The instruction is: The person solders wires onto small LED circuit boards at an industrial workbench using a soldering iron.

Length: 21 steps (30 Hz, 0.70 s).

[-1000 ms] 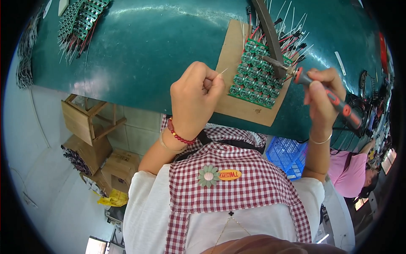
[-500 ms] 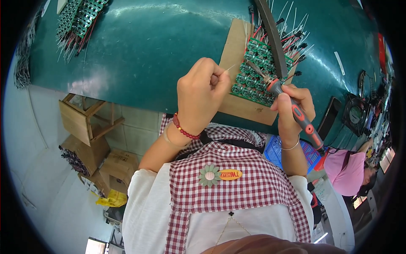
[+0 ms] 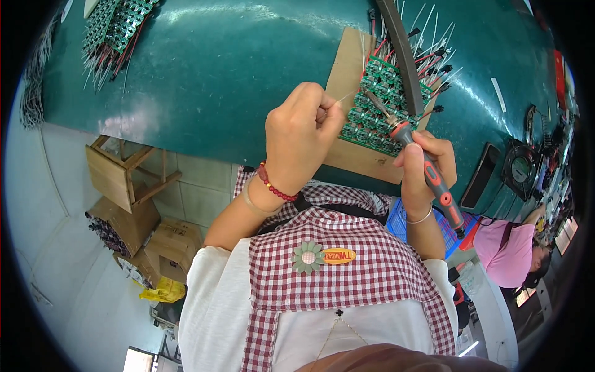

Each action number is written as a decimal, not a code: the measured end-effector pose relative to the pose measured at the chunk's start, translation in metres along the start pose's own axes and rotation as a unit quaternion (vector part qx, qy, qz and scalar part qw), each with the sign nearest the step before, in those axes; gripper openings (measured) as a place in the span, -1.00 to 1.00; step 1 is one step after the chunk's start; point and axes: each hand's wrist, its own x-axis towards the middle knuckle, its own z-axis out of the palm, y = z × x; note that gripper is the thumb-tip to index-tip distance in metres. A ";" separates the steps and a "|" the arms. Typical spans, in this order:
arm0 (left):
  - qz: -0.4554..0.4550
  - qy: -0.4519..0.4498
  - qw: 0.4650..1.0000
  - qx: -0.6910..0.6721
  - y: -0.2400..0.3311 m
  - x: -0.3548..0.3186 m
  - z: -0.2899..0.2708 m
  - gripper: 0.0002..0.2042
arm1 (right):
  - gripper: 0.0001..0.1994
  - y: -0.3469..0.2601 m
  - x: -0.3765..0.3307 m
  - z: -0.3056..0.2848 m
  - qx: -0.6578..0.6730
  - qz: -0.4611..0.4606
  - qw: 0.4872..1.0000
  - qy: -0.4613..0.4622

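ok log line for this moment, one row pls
left hand: pinches solder wire | right hand: grips soldering iron, tip on green circuit boards | boards on cardboard sheet, green table

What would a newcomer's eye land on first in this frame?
Probably the two hands meeting over the green circuit boards, which lie on a cardboard sheet on the teal table. The right hand grips a red-and-grey soldering iron with its tip on the boards, while the left hand pinches a thin wire toward the same spot. Next comes the checked apron filling the lower middle.
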 end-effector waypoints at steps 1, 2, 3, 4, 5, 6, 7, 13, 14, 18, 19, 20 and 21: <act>0.000 0.000 1.000 0.000 0.000 0.000 0.001 -0.86 | -0.83 -0.001 -0.001 0.001 0.004 0.014 1.000 0.014; 0.000 -0.002 1.000 0.003 -0.001 0.000 0.001 -0.86 | -0.83 -0.001 -0.002 0.003 0.005 0.014 1.000 0.014; 0.000 -0.003 1.000 0.005 -0.001 0.000 0.002 -0.86 | -0.83 -0.001 -0.003 0.004 -0.018 -0.003 1.000 0.015; 0.000 -0.003 1.000 0.005 -0.001 0.000 0.002 -0.86 | -0.83 -0.002 -0.004 0.005 -0.041 -0.021 0.999 0.016; -0.001 -0.002 1.000 0.007 -0.002 0.001 0.003 -0.86 | -0.83 -0.003 -0.004 0.005 -0.041 -0.021 0.999 0.015; -0.002 -0.001 1.000 0.008 -0.002 0.001 0.003 -0.86 | -0.83 -0.006 -0.004 0.006 -0.056 -0.025 0.998 0.008; -0.001 -0.002 1.000 0.009 -0.002 0.001 0.003 -0.86 | -0.83 -0.007 -0.004 0.006 -0.071 -0.029 0.997 0.001; 0.018 0.007 0.999 0.035 0.002 0.003 -0.003 -0.84 | -0.82 -0.005 0.003 0.000 -0.038 -0.102 0.993 0.050; 0.010 0.006 0.999 0.035 0.002 0.004 -0.004 -0.84 | -0.82 -0.006 0.003 -0.003 -0.045 -0.090 0.994 0.037; 0.002 -0.008 1.000 0.027 0.003 0.005 -0.003 -0.83 | -0.83 -0.004 0.003 -0.003 -0.052 -0.080 0.995 0.029; 0.002 -0.008 1.000 0.027 0.003 0.005 -0.003 -0.83 | -0.83 -0.003 0.003 -0.002 -0.048 -0.082 0.995 0.027; 0.004 -0.008 1.000 0.024 0.004 0.005 -0.002 -0.83 | -0.83 -0.003 0.003 -0.001 -0.044 -0.085 0.995 0.025; 0.007 -0.009 1.000 0.022 0.004 0.005 -0.002 -0.83 | -0.83 -0.002 0.003 -0.001 -0.043 -0.085 0.995 0.025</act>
